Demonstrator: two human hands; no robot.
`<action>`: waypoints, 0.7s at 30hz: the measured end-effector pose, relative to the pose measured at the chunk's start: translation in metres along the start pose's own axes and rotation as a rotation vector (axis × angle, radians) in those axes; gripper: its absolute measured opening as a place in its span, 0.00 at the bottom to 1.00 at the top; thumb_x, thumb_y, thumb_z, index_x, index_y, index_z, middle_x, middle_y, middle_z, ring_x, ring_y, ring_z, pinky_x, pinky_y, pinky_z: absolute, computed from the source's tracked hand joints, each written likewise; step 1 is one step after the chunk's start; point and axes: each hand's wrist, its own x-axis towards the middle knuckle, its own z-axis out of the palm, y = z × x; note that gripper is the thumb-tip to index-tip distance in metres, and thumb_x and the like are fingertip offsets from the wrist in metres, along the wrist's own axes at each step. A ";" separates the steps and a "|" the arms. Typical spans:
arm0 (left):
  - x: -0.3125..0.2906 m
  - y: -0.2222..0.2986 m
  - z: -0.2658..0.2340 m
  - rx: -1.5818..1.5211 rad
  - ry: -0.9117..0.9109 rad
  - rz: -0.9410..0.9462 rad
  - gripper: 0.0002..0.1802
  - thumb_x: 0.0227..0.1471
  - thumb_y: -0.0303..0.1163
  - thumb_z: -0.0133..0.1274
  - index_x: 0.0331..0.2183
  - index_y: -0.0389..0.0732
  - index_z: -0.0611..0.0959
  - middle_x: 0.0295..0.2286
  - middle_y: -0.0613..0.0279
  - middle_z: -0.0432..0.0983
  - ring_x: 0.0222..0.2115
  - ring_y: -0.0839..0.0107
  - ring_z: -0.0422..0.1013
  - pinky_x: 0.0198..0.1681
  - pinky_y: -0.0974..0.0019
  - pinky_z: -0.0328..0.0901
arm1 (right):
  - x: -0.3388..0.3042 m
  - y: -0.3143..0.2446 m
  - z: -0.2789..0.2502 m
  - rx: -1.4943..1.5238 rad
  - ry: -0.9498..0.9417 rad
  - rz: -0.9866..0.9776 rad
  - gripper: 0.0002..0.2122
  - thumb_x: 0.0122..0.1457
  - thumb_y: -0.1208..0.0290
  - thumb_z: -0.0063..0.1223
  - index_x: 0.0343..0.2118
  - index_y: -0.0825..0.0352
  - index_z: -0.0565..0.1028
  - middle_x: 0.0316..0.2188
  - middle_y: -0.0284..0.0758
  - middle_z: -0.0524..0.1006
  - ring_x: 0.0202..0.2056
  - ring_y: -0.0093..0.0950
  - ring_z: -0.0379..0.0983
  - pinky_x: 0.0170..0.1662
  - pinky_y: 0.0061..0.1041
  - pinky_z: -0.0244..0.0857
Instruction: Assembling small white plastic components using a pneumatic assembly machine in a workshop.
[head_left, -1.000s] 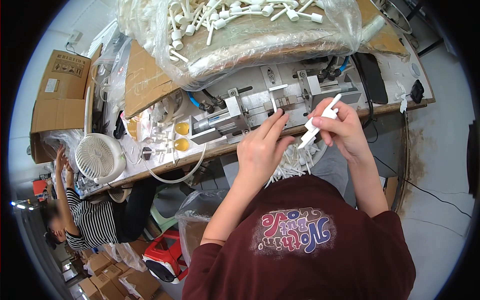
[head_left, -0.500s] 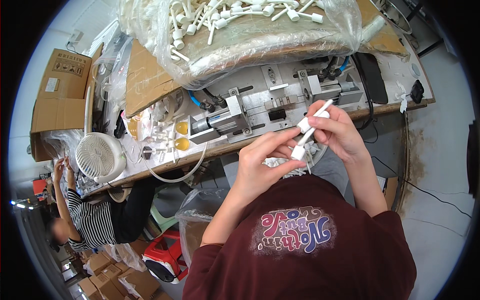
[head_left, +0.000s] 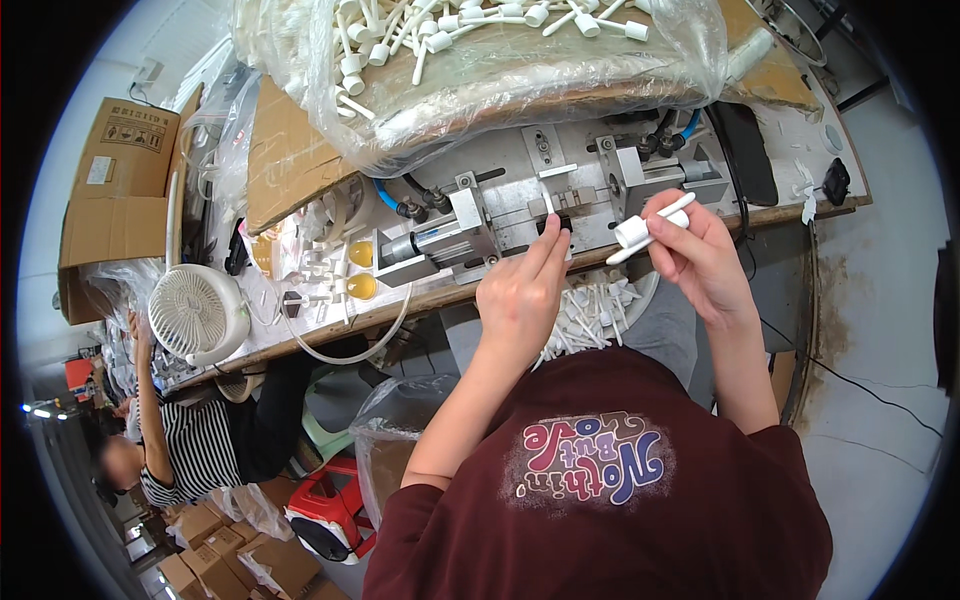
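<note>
My left hand reaches to the metal fixture on the bench. Its index and middle fingertips are together on a small white plastic scoop, whose thin handle points away from me; the thumb is hidden. My right hand, closed, holds white plastic scoops between thumb and fingers, right of the fixture. One shows its round cup to the left, and at least two handles cross in the grip. Below my hands, a white tub at my lap holds many similar scoops.
Pneumatic cylinders flank the fixture, with hoses. Behind it, a plastic-lined cardboard box holds a heap of scoops. A white fan stands at left, near a co-worker in a striped shirt. A red stool is at lower left.
My left hand has moved away from the right hand, forward and left onto the fixture, with a scoop at its fingertips. My right hand has shifted slightly right and turned the scoops it holds.
</note>
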 end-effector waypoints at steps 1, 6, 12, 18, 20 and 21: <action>0.003 -0.001 0.000 0.002 -0.006 0.002 0.16 0.44 0.29 0.64 0.39 0.41 0.86 0.44 0.65 0.81 0.20 0.70 0.73 0.26 0.70 0.68 | -0.001 0.000 -0.001 -0.005 0.008 0.022 0.07 0.63 0.71 0.56 0.41 0.68 0.74 0.23 0.27 0.73 0.19 0.12 0.63 0.21 0.12 0.55; 0.003 -0.003 0.002 0.016 -0.016 0.010 0.16 0.43 0.31 0.65 0.39 0.42 0.86 0.43 0.67 0.81 0.18 0.70 0.71 0.24 0.70 0.66 | -0.003 -0.002 -0.003 -0.037 -0.020 0.114 0.06 0.63 0.69 0.56 0.37 0.66 0.74 0.19 0.26 0.72 0.14 0.10 0.57 0.17 0.11 0.49; 0.012 0.002 -0.012 -0.167 -0.060 -0.044 0.20 0.41 0.31 0.68 0.40 0.40 0.85 0.37 0.63 0.82 0.24 0.70 0.76 0.28 0.70 0.70 | 0.002 0.010 0.007 -0.288 0.067 0.106 0.08 0.64 0.65 0.54 0.33 0.64 0.73 0.15 0.21 0.68 0.13 0.07 0.53 0.15 0.11 0.42; 0.008 0.027 -0.026 -0.619 0.027 -0.115 0.23 0.38 0.24 0.70 0.41 0.35 0.83 0.34 0.57 0.80 0.31 0.70 0.79 0.35 0.69 0.74 | 0.001 0.021 0.019 -0.265 -0.031 0.153 0.12 0.65 0.61 0.54 0.27 0.61 0.73 0.15 0.18 0.65 0.15 0.07 0.53 0.18 0.13 0.43; 0.009 0.024 -0.026 -0.648 0.048 -0.122 0.22 0.39 0.23 0.70 0.41 0.34 0.83 0.34 0.57 0.79 0.31 0.70 0.79 0.35 0.70 0.75 | -0.001 0.017 0.024 -0.266 -0.001 0.198 0.16 0.66 0.57 0.52 0.25 0.62 0.72 0.14 0.18 0.63 0.15 0.08 0.52 0.18 0.15 0.42; 0.009 0.023 -0.026 -0.663 0.059 -0.125 0.22 0.39 0.22 0.69 0.41 0.33 0.83 0.33 0.58 0.79 0.31 0.70 0.78 0.35 0.70 0.75 | 0.000 0.019 0.023 -0.260 0.028 0.157 0.17 0.66 0.56 0.51 0.24 0.61 0.71 0.13 0.19 0.62 0.14 0.08 0.52 0.18 0.15 0.42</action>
